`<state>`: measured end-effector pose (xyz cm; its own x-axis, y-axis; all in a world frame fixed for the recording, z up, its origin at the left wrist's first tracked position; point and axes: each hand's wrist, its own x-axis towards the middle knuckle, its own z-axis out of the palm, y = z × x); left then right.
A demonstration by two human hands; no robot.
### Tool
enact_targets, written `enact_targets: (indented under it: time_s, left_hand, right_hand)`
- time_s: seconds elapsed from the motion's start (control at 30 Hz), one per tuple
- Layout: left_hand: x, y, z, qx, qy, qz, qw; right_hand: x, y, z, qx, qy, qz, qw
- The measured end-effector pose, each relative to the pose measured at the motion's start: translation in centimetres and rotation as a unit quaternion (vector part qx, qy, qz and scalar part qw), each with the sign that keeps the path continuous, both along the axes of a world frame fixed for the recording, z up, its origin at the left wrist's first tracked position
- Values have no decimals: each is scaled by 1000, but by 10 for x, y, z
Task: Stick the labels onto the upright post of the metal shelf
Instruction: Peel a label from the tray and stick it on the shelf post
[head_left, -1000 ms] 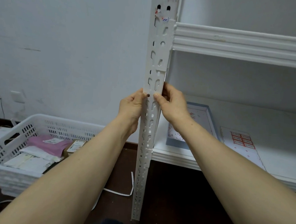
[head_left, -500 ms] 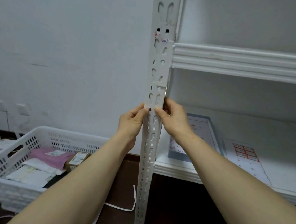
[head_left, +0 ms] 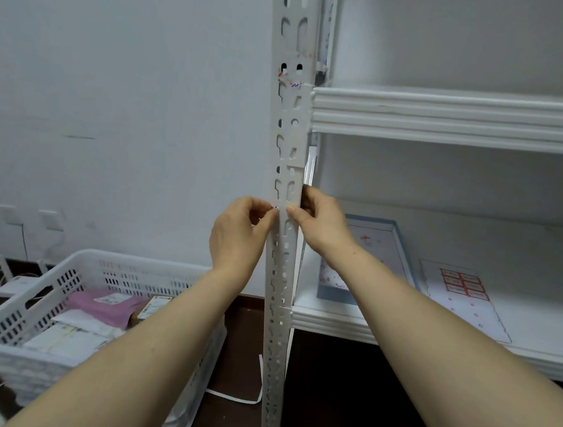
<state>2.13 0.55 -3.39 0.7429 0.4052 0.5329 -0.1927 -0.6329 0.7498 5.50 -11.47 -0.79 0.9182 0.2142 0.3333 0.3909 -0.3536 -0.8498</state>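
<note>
**Both hands pinched in on the post, tiny label at the fingertips**

My left hand [head_left: 236, 240] has thumb and forefinger pinched on a small label [head_left: 275, 208], red-and-white as far as I can tell, right at the left edge of the upright post [head_left: 280, 265]. My right hand [head_left: 320, 222] wraps the post's right edge, thumb pressed flat on the front face beside the label. Higher up the post sits another label [head_left: 294, 83] with red and blue marks. A label sheet [head_left: 462, 286] lies on the lower shelf [head_left: 433, 338], and a white basket [head_left: 69, 296] of packages is on the floor to the left.
</note>
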Motion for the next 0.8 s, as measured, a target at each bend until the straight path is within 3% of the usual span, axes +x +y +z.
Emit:
enact_targets:
  time_s: [0.47, 0.8]
  left_hand:
    - [4, -3, -1, 54, -19, 2, 998]
    - [6, -5, -2, 26, -32, -2, 999]
  right_hand:
    - [1, 0, -1, 4, 0, -4, 1000]
    - [1, 0, -2, 9, -6, -3, 1000]
